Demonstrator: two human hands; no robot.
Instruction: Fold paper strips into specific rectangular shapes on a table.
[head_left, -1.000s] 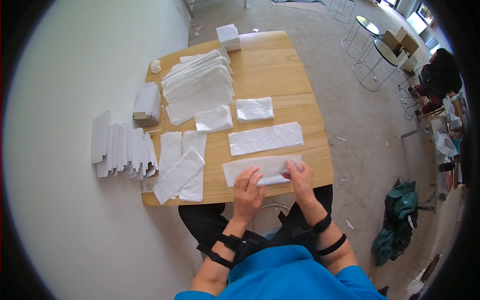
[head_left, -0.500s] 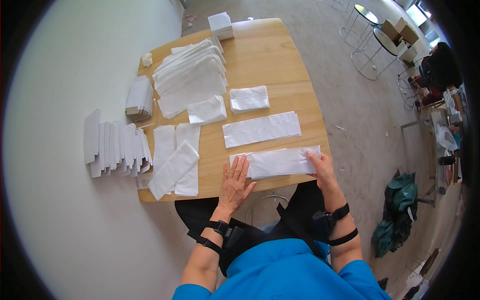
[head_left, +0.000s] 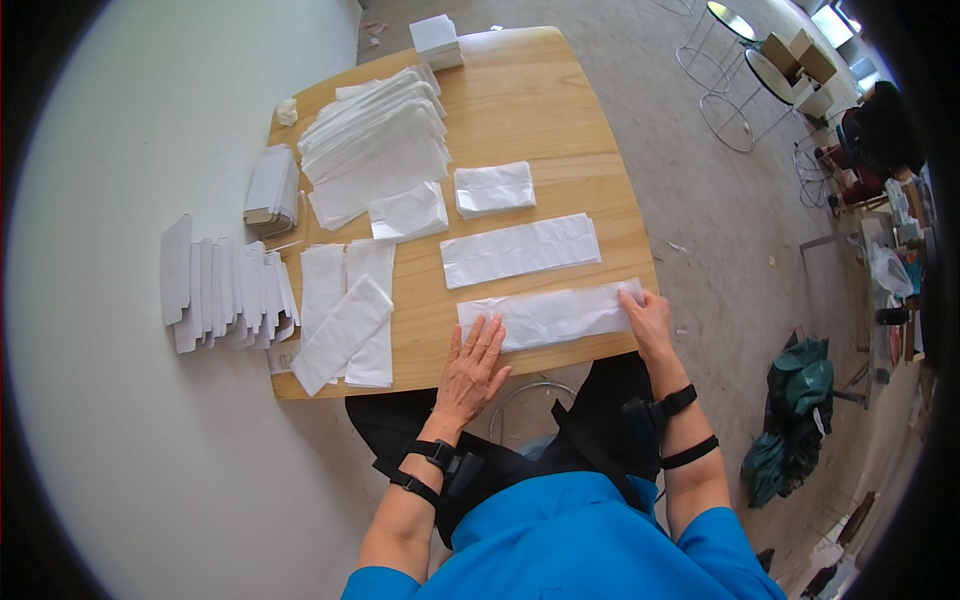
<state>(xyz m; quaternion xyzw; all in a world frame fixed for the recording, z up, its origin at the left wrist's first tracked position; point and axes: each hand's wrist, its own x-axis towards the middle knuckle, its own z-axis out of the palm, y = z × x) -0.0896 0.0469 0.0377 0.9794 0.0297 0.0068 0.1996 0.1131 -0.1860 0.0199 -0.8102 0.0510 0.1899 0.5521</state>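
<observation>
Just right of the frame's centre, a white paper strip [head_left: 560,313] lies along the lower edge of the wooden table [head_left: 545,100]. The left hand [head_left: 470,378] is spread flat, fingertips on the strip's left end, gripping nothing; the right hand [head_left: 651,322] pinches its right end between thumb and fingers. A pile of white sheets [head_left: 378,140] lies at upper left

1 head-worn fisheye view, facing down, near the table [head_left: 535,110]
</observation>
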